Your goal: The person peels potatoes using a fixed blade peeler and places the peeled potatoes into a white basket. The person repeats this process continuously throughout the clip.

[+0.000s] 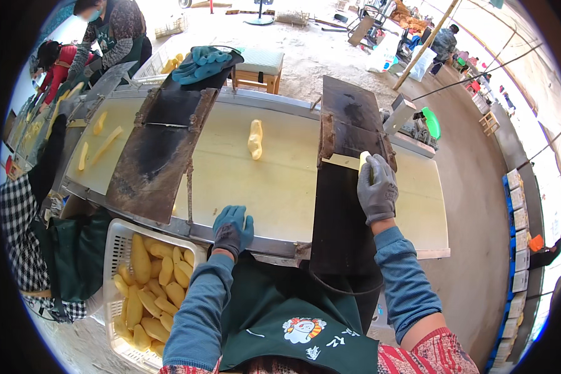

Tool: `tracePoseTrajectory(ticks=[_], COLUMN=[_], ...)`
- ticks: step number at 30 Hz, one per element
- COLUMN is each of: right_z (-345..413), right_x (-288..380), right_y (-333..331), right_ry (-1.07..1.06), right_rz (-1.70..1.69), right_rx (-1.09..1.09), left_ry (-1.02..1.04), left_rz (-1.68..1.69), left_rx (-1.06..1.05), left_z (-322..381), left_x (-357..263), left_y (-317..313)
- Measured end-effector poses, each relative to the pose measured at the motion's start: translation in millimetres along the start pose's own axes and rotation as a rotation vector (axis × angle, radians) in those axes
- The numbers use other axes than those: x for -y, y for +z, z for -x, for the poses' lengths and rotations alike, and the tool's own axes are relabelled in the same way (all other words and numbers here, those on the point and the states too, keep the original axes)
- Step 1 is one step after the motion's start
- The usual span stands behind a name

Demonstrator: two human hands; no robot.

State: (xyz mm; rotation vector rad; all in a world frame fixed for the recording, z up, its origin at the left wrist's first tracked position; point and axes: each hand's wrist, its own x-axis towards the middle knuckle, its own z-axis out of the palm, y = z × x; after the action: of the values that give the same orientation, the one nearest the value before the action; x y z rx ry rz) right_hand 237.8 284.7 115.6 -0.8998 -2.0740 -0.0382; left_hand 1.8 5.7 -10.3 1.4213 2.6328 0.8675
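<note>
My right hand (378,187), in a grey work glove, grips a piece of pale yellow peeled tuber (364,160) over the dark board (339,210) on my right. Only one end of that piece shows past the fingers. A pale strip (343,161) crosses the board just left of it. My left hand (233,229), in a blue and grey glove, rests palm down at the near edge of the conveyor belt (262,187), thumb apart and nothing visible in it. Farther up the belt lies a knobbly peeled tuber (255,139).
A white plastic crate (110,262) full of peeled tubers stands at my lower left. Another dark board (145,173) spans the belt, with blue gloves (201,65) at its far end. Co-workers (117,37) stand at left. A padded stool (257,65) is beyond the belt.
</note>
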Motion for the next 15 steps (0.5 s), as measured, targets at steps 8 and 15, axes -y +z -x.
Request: tracePoseTrajectory(ticks=[8, 15], right_z=[-83, -104], right_x=[-40, -49], right_y=[66, 50], right_ry=[0.029, 0.222], right_rz=[0.052, -0.009], right_rx=[0.101, 0.472], left_ry=[-0.095, -0.121], left_rz=[-0.072, -0.047], left_rx=[0.109, 0.089], left_z=[-8, -11], left_x=[-17, -15], left_y=[-8, -3])
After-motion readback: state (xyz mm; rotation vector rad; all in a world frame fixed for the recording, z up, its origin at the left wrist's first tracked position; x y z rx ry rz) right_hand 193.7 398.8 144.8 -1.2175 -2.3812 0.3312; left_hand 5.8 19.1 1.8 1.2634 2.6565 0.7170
